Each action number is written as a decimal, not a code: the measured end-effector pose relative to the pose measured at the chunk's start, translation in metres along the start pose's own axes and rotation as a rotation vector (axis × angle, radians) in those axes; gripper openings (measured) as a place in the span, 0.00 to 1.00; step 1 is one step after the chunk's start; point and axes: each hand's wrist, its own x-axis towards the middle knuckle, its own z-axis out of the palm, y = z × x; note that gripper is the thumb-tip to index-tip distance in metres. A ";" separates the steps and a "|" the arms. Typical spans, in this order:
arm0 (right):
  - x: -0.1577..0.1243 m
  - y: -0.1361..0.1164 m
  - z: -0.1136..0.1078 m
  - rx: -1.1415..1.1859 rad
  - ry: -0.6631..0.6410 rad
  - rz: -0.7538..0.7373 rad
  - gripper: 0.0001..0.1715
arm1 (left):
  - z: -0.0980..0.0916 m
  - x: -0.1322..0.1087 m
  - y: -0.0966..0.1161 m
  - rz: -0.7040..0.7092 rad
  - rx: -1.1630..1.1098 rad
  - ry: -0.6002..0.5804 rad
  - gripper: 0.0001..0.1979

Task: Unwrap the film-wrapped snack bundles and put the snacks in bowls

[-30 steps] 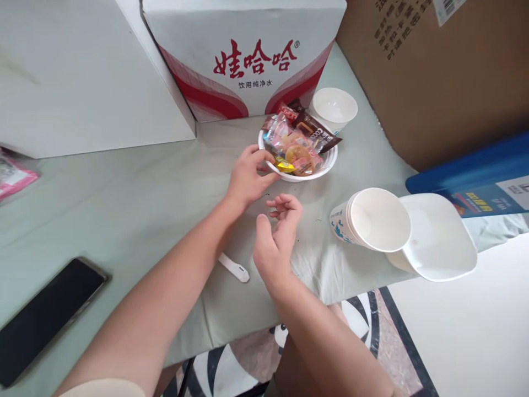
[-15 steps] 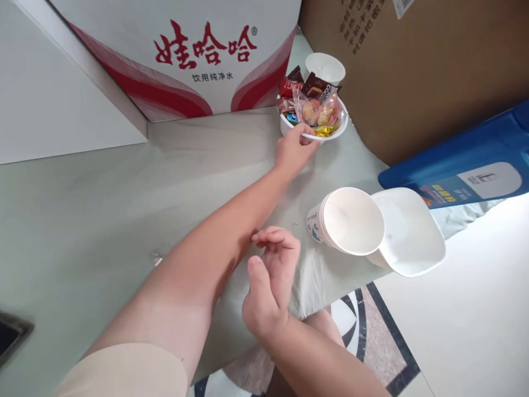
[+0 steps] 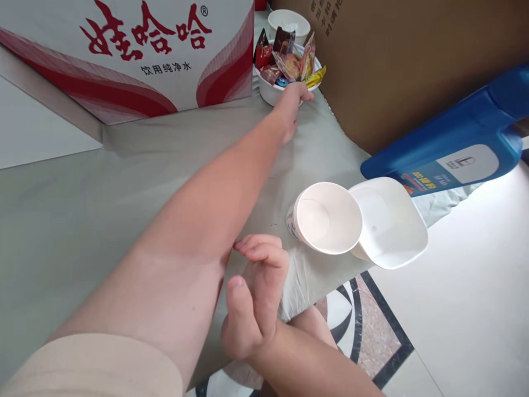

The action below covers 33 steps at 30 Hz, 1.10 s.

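Observation:
My left hand (image 3: 291, 107), at the end of an outstretched arm, is at the near side of a white bowl (image 3: 268, 92) and grips its rim; part of the fingers is hidden. Wrapped snacks (image 3: 289, 63) in red, brown, clear and yellow wrappers fill the bowl above its rim. My right hand (image 3: 256, 292) hovers near the table edge beside my left forearm. Its fingers are loosely curved, thumb apart, with nothing in it. Closest to it on the right are stacked paper cups (image 3: 328, 218), tipped toward me in view.
A white square-edged container (image 3: 392, 226) touches the cups at the table edge. Behind the bowl stands another white cup or bowl (image 3: 288, 23). A white-and-red carton (image 3: 165, 94), a brown cardboard box (image 3: 413, 60) and a blue bottle (image 3: 446, 138) border the cloth-covered table (image 3: 136, 182).
The view has shifted, and my left hand has gone farther out, taking the bowl of snacks back between the carton and the brown box. My right hand keeps nearly the same pose.

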 end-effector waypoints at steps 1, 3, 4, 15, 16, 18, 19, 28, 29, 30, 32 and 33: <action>0.001 -0.001 -0.001 0.005 -0.003 -0.006 0.19 | -0.007 -0.008 0.006 -0.100 -0.052 -0.016 0.11; 0.004 -0.003 -0.002 0.008 -0.001 -0.016 0.16 | -0.027 -0.036 0.019 -0.216 -0.153 -0.044 0.12; 0.004 -0.004 -0.003 0.012 -0.005 -0.014 0.15 | -0.040 -0.057 0.025 -0.253 -0.190 -0.045 0.13; -0.048 -0.021 0.026 -0.197 -0.469 0.091 0.14 | -0.219 -0.394 0.065 -0.479 -0.474 0.477 0.27; -0.056 -0.025 0.031 -0.213 -0.567 0.083 0.18 | -0.236 -0.417 0.068 -0.471 -0.503 0.583 0.26; -0.071 -0.035 0.044 -0.205 -0.736 0.045 0.24 | -0.268 -0.455 0.073 -0.435 -0.566 0.774 0.25; -0.079 -0.040 0.051 -0.193 -0.809 0.027 0.25 | -0.284 -0.470 0.075 -0.405 -0.606 0.853 0.24; -0.111 -0.085 0.195 -0.316 -1.260 -0.204 0.14 | -0.387 -0.549 0.032 0.071 -1.065 1.178 0.12; -0.111 -0.086 0.225 -0.334 -1.280 -0.263 0.10 | -0.394 -0.554 0.027 0.080 -1.098 1.173 0.14; -0.112 -0.087 0.256 -0.336 -1.289 -0.337 0.07 | -0.400 -0.559 0.023 0.077 -1.125 1.167 0.15; -0.114 -0.086 0.326 -0.359 -1.277 -0.503 0.06 | -0.410 -0.565 0.018 0.059 -1.165 1.159 0.17; -0.115 -0.087 0.363 -0.393 -1.257 -0.587 0.10 | -0.415 -0.567 0.017 0.051 -1.182 1.160 0.18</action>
